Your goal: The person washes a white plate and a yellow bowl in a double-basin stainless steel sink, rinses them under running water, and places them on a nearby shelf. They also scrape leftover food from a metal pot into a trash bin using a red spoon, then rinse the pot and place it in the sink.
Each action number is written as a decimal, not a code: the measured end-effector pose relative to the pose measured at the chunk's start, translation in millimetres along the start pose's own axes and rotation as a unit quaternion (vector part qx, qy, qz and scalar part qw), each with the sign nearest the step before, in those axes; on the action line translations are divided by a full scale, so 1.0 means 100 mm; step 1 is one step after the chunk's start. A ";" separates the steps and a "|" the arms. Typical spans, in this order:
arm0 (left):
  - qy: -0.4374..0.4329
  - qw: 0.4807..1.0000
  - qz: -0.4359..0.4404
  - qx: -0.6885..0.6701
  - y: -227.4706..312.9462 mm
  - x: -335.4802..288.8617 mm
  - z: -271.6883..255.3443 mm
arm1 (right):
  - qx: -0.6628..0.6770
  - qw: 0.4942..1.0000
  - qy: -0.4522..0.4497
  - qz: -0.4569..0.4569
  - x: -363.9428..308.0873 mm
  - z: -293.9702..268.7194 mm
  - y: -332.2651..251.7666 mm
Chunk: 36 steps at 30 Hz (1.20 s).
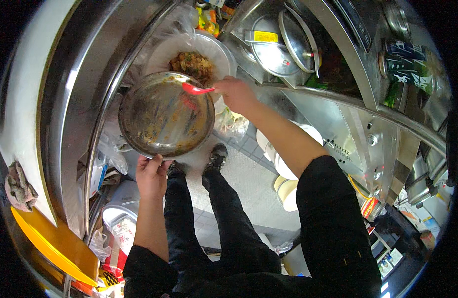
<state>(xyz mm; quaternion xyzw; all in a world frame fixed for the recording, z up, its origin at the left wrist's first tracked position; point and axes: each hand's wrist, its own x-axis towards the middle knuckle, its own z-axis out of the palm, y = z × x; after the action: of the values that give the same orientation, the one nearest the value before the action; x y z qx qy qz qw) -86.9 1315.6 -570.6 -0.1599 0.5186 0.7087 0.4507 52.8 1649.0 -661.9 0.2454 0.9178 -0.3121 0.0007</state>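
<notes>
My left hand (151, 175) grips the near rim of a wide round metal pan (164, 119), thumb on top. Brownish smears and food bits coat the pan's inside. My right hand (236, 94) is closed round the handle of a red spoon (195, 89), whose bowl is over the pan's far right part. Just beyond the pan stands a bin lined with clear plastic (224, 54). Brown and green food scraps (193, 64) lie in it, partly hidden by the pan.
A metal counter edge (109, 99) runs along the left, with a yellow tray (55, 243) below. Metal lids (273, 54) rest at the upper right. Stacked pale containers (288, 166) stand beneath my right arm. A bucket (120, 211) is at lower left.
</notes>
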 end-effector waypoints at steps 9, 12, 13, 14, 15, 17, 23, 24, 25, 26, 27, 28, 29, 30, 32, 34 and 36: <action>0.013 1.000 -0.010 0.014 0.01 0.03 -0.07 | -0.017 0.999 -0.003 0.047 -0.05 0.00 0.00; -0.034 0.999 0.008 -0.018 0.00 0.04 -0.08 | 0.004 0.998 -0.009 0.067 -0.18 0.02 0.05; -0.019 1.000 -0.004 -0.011 0.00 0.04 -0.08 | 0.010 0.994 -0.009 0.107 -0.23 0.02 0.06; -0.018 1.000 -0.004 -0.013 0.00 0.04 -0.08 | 0.035 0.994 0.026 0.099 -0.29 0.02 0.06; -0.038 0.999 -0.004 -0.026 0.00 0.04 -0.07 | 0.055 0.991 0.050 0.109 -0.34 0.02 0.07; -0.011 1.000 0.001 -0.029 0.03 0.04 -0.05 | 0.111 0.984 0.063 0.125 -0.47 0.03 0.07; -0.007 0.998 -0.010 -0.059 0.05 0.03 0.00 | 0.154 0.973 0.077 0.156 -0.56 0.04 0.19; -0.005 0.998 -0.009 -0.063 0.06 0.02 0.00 | 0.134 0.973 0.089 0.167 -0.53 0.04 0.22; -0.001 0.998 -0.007 -0.066 0.06 0.02 0.00 | 0.114 0.968 0.112 0.193 -0.50 0.05 0.24; -0.005 0.998 -0.006 -0.065 0.07 0.01 0.00 | 0.141 0.968 0.094 0.186 -0.48 0.05 0.25; -0.007 0.998 -0.006 -0.065 0.07 0.00 -0.01 | 0.167 0.963 0.087 0.192 -0.45 0.06 0.26; 0.015 0.998 -0.011 -0.055 0.08 -0.01 -0.01 | 0.200 0.959 0.109 0.167 -0.43 0.07 0.25; -0.005 0.998 -0.007 -0.065 0.09 -0.02 -0.01 | 0.195 0.963 0.075 0.171 -0.41 0.07 0.23; -0.002 0.998 -0.007 -0.066 0.09 -0.03 -0.01 | 0.196 0.967 0.071 0.144 -0.39 0.08 0.21; -0.005 0.998 -0.010 -0.060 0.09 -0.04 0.00 | 0.144 0.982 0.045 0.114 -0.36 0.08 0.15; -0.013 0.999 -0.007 -0.045 0.07 -0.07 0.01 | 0.128 0.974 0.103 0.154 -0.33 0.07 0.08; -0.012 0.999 -0.009 -0.046 0.06 -0.11 0.01 | 0.113 0.973 0.114 0.168 -0.32 0.05 0.02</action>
<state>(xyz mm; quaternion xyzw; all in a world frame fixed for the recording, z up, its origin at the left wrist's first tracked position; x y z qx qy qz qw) -85.0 1311.1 -559.0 -0.1768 0.4790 0.7294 0.4553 81.3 1632.8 -661.7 0.4284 0.8162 -0.3795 -0.0792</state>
